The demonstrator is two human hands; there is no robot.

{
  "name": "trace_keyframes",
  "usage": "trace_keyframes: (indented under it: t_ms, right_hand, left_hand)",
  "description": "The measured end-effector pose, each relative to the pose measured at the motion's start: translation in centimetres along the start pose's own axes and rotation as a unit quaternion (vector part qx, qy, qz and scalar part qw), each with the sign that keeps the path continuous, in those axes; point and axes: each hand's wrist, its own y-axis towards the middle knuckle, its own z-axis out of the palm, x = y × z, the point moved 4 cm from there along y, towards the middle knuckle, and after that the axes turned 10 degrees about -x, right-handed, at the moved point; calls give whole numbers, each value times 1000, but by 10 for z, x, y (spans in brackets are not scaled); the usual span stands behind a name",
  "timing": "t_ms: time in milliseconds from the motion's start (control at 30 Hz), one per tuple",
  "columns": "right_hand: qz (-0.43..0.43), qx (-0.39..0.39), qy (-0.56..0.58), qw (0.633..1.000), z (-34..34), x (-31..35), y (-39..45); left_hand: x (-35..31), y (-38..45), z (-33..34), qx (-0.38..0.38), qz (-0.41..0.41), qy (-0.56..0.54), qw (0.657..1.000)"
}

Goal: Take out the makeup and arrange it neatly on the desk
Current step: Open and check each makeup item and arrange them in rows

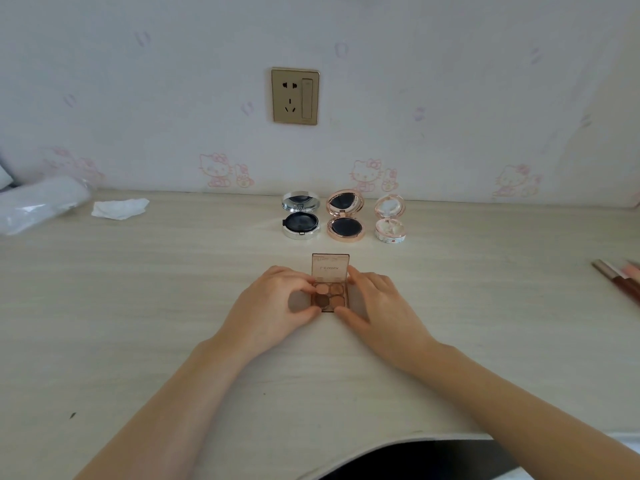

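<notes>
Both hands, left hand and right hand, pinch the open eyeshadow palette on the counter. Probably just needs squaring up below the three compacts.

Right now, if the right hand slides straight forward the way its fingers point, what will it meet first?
Probably the rose-gold compact, open in the back row. The right hand already holds the eyeshadow palette; beyond it the desk looks free, though depth is unclear.

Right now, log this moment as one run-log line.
stage: placing eyeshadow palette | left hand: grips palette | right hand: grips palette | palette: open, on desk | three open compacts: rowed behind
</notes>
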Motion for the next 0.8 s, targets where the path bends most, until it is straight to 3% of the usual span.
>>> trace_keyframes:
  t_ms: [800]
  right_hand:
    - [41, 71, -25, 996, 37, 10, 70]
  left_hand:
    - [43, 37, -10, -6, -68, 4, 998]
